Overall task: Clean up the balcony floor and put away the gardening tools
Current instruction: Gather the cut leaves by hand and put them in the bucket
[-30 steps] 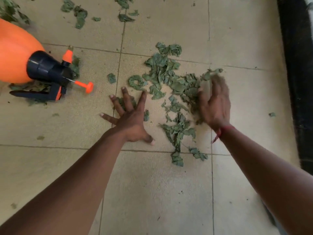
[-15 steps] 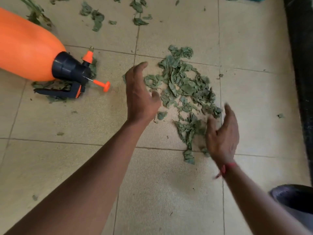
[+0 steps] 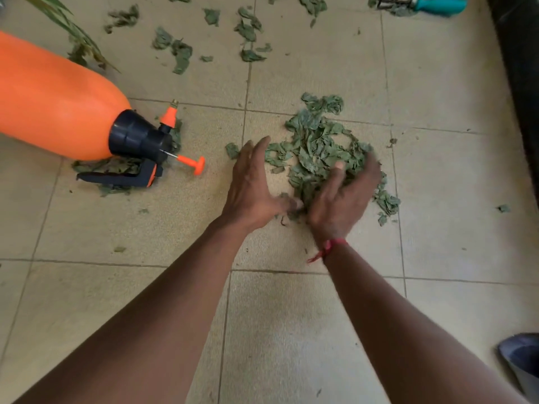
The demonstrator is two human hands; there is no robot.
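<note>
While the leaves point(image 3: 318, 147) lie heaped right of centre on the floor point(image 3: 291, 330), our left grip point(image 3: 250, 185) stands spread beside them; the right grip point(image 3: 344, 193) cups the heap, too blurred to tell if it clutches. We should press both edges low, closing together.

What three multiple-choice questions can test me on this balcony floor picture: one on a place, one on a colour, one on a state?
1. Where in the view lies the garden tool with the teal handle? A upper right; B lower left; C centre.
2. What colour is the tank of the sprayer? A blue; B orange; C white.
3. How is the sprayer? A upright; B on its side; C hanging.
Answers: 1 A, it lies at the top right edge. 2 B, the tank is plainly orange. 3 B, its tank lies flat on the floor.
</note>
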